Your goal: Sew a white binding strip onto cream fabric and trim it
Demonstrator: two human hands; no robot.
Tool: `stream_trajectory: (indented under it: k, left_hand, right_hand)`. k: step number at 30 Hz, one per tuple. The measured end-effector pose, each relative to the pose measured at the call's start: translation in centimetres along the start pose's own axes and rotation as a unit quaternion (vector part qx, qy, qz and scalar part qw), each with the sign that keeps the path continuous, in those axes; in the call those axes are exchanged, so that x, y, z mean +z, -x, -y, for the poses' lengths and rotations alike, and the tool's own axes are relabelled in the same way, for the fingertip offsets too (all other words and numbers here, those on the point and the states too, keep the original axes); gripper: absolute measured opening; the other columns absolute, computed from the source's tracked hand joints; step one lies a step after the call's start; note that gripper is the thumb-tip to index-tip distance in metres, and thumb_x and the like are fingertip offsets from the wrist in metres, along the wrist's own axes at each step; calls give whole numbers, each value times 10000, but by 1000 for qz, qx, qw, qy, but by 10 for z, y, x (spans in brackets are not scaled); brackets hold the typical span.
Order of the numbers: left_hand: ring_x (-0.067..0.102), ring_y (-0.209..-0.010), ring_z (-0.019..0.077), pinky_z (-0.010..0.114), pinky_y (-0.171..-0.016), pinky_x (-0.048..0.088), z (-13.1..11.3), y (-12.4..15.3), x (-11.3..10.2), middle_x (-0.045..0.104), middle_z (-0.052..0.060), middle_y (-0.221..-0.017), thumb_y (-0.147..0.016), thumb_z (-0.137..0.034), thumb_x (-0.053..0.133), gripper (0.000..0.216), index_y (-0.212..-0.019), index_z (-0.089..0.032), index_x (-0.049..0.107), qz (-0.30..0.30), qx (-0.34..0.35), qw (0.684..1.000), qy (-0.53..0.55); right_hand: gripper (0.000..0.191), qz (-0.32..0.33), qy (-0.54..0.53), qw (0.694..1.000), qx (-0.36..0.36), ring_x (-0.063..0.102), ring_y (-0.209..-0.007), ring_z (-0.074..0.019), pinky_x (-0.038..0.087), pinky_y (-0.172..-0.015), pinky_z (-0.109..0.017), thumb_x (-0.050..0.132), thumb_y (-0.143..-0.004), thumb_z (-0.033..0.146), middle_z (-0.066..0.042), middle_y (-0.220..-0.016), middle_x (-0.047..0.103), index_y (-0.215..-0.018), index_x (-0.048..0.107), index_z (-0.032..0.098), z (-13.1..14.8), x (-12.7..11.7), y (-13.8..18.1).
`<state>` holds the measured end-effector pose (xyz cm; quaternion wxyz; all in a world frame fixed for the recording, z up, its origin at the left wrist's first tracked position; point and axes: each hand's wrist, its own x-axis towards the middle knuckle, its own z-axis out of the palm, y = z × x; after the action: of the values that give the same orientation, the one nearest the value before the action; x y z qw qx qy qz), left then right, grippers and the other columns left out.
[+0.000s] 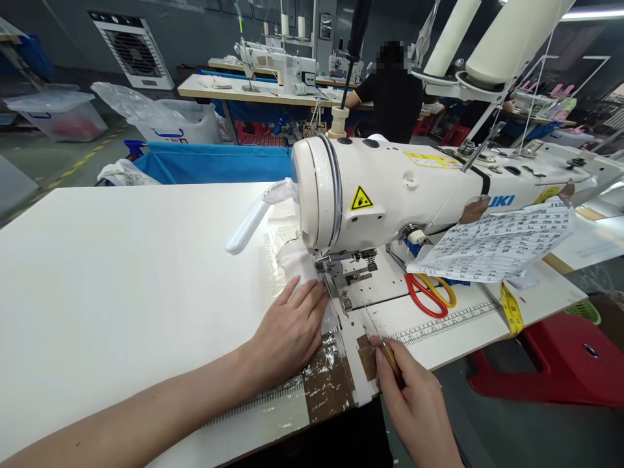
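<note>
My left hand [295, 318] lies palm down with fingers stretched out, its fingertips pressing on a small white fabric piece [297, 257] just left of the presser foot [322, 263]. In my right hand [414, 396] is an awl [387, 357], fingers closed round its wooden handle, the thin metal shaft pointing up and left towards the machine bed. The white sewing machine [390, 188] stands right before me. A white strip [353, 364] runs between my hands from the needle area to the table's front edge. The needle itself is too small to make out.
Red-and-yellow-handled scissors [429, 296] lie right of the needle plate. A handwritten paper sheet [497, 240] hangs against the machine arm. A yellow tape measure [511, 311] drapes over the table edge, near a red stool [550, 364]. A co-worker [392, 97] sits behind the machine.
</note>
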<state>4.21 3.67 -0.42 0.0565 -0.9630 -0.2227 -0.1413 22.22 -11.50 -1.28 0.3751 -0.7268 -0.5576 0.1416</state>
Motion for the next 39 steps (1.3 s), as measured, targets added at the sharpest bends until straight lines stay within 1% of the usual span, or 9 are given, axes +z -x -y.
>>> stream_trajectory:
  k: [7, 12, 17, 22, 26, 28, 30, 35, 39]
  left_hand:
    - [454, -1340, 316, 483, -1174, 266, -1, 3, 0, 530, 184, -1418, -971, -276, 356, 487, -1363, -35, 518, 10, -4, 1000, 7]
    - [448, -1347, 304, 476, -1170, 280, -2, 3, 1, 527, 176, -1422, -974, -281, 351, 476, -1360, -56, 516, 8, -7, 1000, 16]
    - [458, -1336, 315, 477, -1167, 273, -2, 4, 1, 531, 178, -1416, -967, -286, 376, 482, -1363, -47, 512, 5, -2, 1000, 9]
    - [456, -1339, 306, 477, -1167, 269, -1, 2, 0, 542, 172, -1408, -974, -292, 369, 478, -1361, -52, 513, 7, -4, 1000, 9]
    - [449, -1341, 295, 478, -1168, 265, 2, 0, 2, 541, 172, -1406, -967, -278, 365, 478, -1367, -54, 501, 8, -13, 1000, 10]
    - [455, -1330, 296, 482, -1163, 273, 4, -2, 3, 540, 179, -1401, -961, -269, 365, 473, -1357, -51, 503, 5, -16, 1000, 8]
    - [472, -1299, 298, 479, -1142, 308, 7, -4, 3, 545, 180, -1383, -952, -256, 373, 458, -1337, -51, 514, 3, -23, 1000, 12]
    - [552, -1114, 280, 417, -992, 454, 12, -9, 2, 591, 161, -1241, -926, -208, 392, 409, -1263, -47, 557, -4, -52, 998, 37]
    - [548, -1139, 286, 403, -964, 472, 14, -10, 2, 597, 176, -1241, -908, -189, 411, 384, -1217, -39, 583, -9, -51, 997, 60]
  right_hand:
    - [278, 1, 11, 1000, 1, 728, -753, -195, 546, -588, -211, 426, -1017, 377, -76, -898, 755, -1069, 648, 217, -1, -1, 0]
    - [293, 11, 22, 1000, -4, 737, -838, -213, 567, -679, -238, 424, -1020, 372, -94, -955, 759, -1106, 651, 207, 3, -3, 0]
    - [290, -4, 24, 1000, -1, 745, -843, -207, 569, -679, -232, 439, -1014, 376, -76, -966, 770, -1093, 667, 214, 3, -2, 0]
    - [288, -18, -31, 999, 41, 732, -986, -225, 589, -781, -244, 498, -991, 399, -86, -1068, 767, -1131, 669, 214, 6, 1, 3]
    - [363, -54, -70, 993, 83, 705, -1074, -220, 600, -774, -224, 495, -997, 404, -103, -1209, 720, -1297, 589, 221, 13, 3, 6]
    - [372, -66, -60, 994, 62, 678, -1125, -222, 592, -836, -257, 476, -1009, 367, -102, -1259, 692, -1349, 544, 231, 16, 4, 6]
    - [323, -68, -47, 996, 14, 672, -1123, -219, 582, -864, -281, 466, -1012, 301, -100, -1236, 692, -1315, 556, 233, 18, 7, 3]
    - [245, -17, -32, 987, -155, 677, -860, -192, 557, -730, -284, 448, -991, 169, -75, -934, 675, -1176, 602, 213, 27, 22, -15]
    - [235, 10, 33, 976, -213, 655, -749, -181, 521, -671, -275, 420, -992, 147, -68, -856, 640, -1127, 611, 168, 35, 35, -32]
